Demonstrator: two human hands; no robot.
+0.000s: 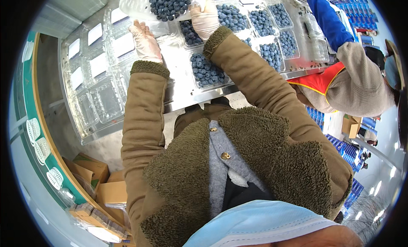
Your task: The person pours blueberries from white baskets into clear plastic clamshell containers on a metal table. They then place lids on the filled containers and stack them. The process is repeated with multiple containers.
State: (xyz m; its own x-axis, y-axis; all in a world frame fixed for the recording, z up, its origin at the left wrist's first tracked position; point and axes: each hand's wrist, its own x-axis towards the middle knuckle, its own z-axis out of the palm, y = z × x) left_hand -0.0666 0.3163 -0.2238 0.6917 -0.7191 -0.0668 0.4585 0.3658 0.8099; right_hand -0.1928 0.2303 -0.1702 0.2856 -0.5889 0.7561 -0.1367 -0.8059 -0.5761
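The person's right hand [205, 19], in a thin pale glove, closes on the right end of a white translucent plastic basket [135, 5] holding loose dark-blue blueberries [167, 5]. The basket is raised above the far part of a shiny metal counter [175, 83]. The left hand [146, 42], gloved alike, has its fingers spread wide just beside the basket's near side, grasping nothing. Toward the counter's left edge lie transparent plastic containers [104, 100], several with white rectangular pads [95, 33]. Square transparent containers filled with blueberries [206, 72] stand right of centre, one near the front edge. By the counter's right end, a co-worker in a red vest with yellow trim [321, 83] reaches a blue sleeve [329, 24] over it.
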